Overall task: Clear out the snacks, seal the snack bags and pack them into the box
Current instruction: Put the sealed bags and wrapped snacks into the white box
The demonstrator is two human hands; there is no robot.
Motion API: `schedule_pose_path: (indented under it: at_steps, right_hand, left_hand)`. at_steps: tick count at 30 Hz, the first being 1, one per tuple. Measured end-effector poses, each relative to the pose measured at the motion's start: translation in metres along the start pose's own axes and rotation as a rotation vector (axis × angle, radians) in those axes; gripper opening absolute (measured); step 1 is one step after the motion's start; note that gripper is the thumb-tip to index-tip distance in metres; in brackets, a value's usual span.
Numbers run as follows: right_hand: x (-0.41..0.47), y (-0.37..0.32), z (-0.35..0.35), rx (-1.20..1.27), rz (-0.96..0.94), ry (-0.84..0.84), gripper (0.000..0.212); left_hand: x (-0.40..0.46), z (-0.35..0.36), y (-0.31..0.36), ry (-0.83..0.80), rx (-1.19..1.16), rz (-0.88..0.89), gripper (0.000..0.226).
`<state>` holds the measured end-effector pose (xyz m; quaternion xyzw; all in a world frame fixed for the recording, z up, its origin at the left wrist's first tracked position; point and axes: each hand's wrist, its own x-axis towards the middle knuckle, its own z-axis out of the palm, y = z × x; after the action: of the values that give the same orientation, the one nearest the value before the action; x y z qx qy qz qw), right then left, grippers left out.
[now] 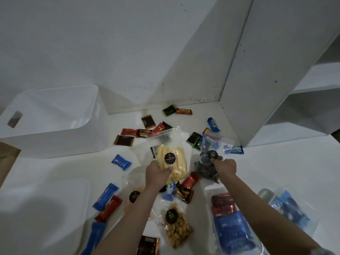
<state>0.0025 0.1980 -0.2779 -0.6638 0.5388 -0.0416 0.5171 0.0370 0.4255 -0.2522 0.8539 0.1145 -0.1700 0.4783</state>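
My left hand grips the lower end of a clear zip bag of pale yellow stick snacks and holds it upright over the white floor. My right hand grips a second clear bag of dark round snacks, its open top pointing up. The white plastic box stands at the left, about an arm's length from both hands. Small wrapped snacks in blue, red, brown and green lie scattered between the box and the hands.
A bag of brown nuts and a bag with orange snacks lie between my forearms. Two clear bags of wrapped bars lie at the right. A white shelf unit rises at the right, the wall behind.
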Motion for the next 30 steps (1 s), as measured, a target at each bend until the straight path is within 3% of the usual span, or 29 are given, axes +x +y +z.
schedule_pose_path:
  at_steps: [2,5,8,10,16,20,23,30]
  right_hand:
    - [-0.002,-0.002,0.002,0.022,-0.061,-0.036,0.016]
    - [-0.011,-0.011,0.004,0.007,-0.151,-0.074,0.017]
    - [-0.024,-0.028,0.008,0.043,-0.254,-0.135,0.035]
    - [-0.039,-0.046,0.015,0.112,-0.331,-0.18,0.043]
    - [-0.1,-0.104,0.058,0.298,-0.46,-0.322,0.03]
    - [-0.142,-0.132,0.096,0.396,-0.475,-0.353,0.029]
    - [-0.172,-0.146,0.124,0.458,-0.457,-0.363,0.026]
    - [-0.221,-0.152,0.161,0.566,-0.466,-0.284,0.027]
  left_hand:
    - [-0.001,-0.006,0.003,0.0,-0.041,0.088,0.039]
    - [0.002,-0.026,0.012,0.019,-0.108,0.187,0.037]
    - [0.013,-0.062,0.028,0.042,-0.16,0.294,0.032]
    - [0.025,-0.096,0.043,0.075,-0.206,0.357,0.036]
    - [0.094,-0.222,0.089,0.254,-0.382,0.437,0.032]
    - [0.147,-0.297,0.092,0.257,-0.447,0.439,0.027]
    - [0.183,-0.331,0.08,0.193,-0.373,0.426,0.027]
    - [0.272,-0.363,0.038,-0.127,0.012,0.341,0.03]
